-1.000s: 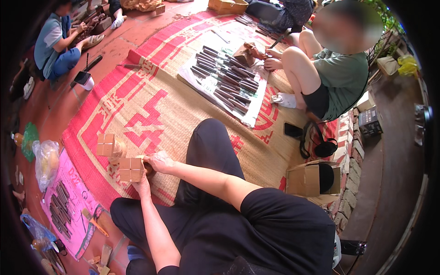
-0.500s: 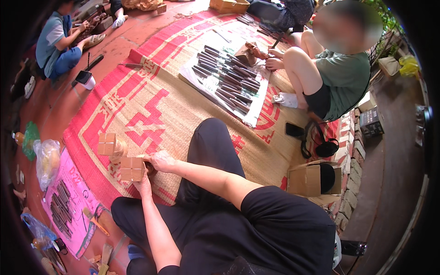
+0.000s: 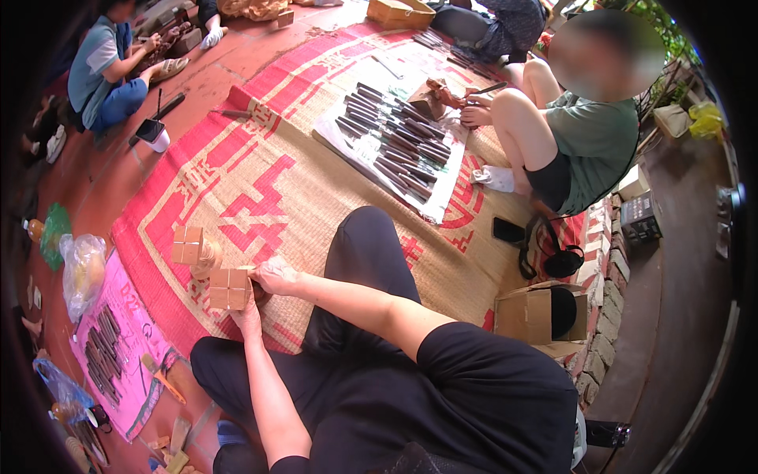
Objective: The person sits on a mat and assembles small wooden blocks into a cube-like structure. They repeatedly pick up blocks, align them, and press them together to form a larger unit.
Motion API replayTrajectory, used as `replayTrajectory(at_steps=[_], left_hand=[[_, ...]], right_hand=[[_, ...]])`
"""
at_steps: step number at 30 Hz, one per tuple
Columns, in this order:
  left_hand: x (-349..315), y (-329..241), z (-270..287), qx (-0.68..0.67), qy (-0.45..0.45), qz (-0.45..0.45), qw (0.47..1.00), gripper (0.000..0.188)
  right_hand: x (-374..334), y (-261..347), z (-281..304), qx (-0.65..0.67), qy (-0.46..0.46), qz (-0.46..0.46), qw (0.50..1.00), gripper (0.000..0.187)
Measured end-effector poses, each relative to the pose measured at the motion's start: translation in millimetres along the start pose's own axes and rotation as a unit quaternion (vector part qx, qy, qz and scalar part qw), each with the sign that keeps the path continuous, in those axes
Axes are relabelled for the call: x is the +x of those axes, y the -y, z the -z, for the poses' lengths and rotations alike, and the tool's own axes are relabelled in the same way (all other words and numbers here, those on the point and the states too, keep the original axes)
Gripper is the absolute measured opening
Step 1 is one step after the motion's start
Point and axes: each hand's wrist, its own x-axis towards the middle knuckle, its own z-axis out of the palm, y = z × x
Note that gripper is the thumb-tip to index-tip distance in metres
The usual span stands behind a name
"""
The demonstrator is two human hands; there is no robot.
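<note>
My left hand [image 3: 247,317] is closed around a brown wooden piece [image 3: 230,289] from its near side. This piece has a square, block-like end with pale lines crossing on its face; the rest is mostly hidden behind the block and my fingers. My right hand [image 3: 276,277] is closed at the block's far right corner, its fingertips bent against the piece. Whether it pinches a small tool there cannot be made out. Just beyond, a similar square-ended wooden piece [image 3: 188,245] with a rounded body rests on the woven mat [image 3: 308,186].
Dark carving tools [image 3: 395,138] lie in rows on a white sheet, beside a seated person in green [image 3: 588,142] who works on a brown carving. More tools [image 3: 104,347] lie on a pink sheet at left. A phone [image 3: 508,229], headphones [image 3: 559,257] and cardboard box [image 3: 525,312] sit at right.
My hands and the wooden piece keep nearly the same place; the whole view has shifted slightly. The dark tool in the hand of the person in green has tilted from steep to nearly level.
</note>
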Motion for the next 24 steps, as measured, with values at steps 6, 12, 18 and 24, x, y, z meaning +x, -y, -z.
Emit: replayTrajectory(at_steps=[6,12,18,24], left_hand=[[1,12,6,0.010,0.004,-0.018,1.000,0.054],[7,28,10,0.025,-0.017,-0.054,0.998,0.053],[0,8,4,0.046,-0.006,-0.032,0.998,0.048],[9,30,11,0.027,0.003,-0.058,0.998,0.052]], right_hand=[[-2,-5,1,0.027,-0.029,0.013,0.999,0.025],[-9,-39,-5,-0.005,0.068,-0.098,0.993,0.022],[4,-2,5,0.024,0.023,-0.027,0.999,0.023],[-6,-54,-4,-0.047,0.056,-0.041,0.996,0.019]])
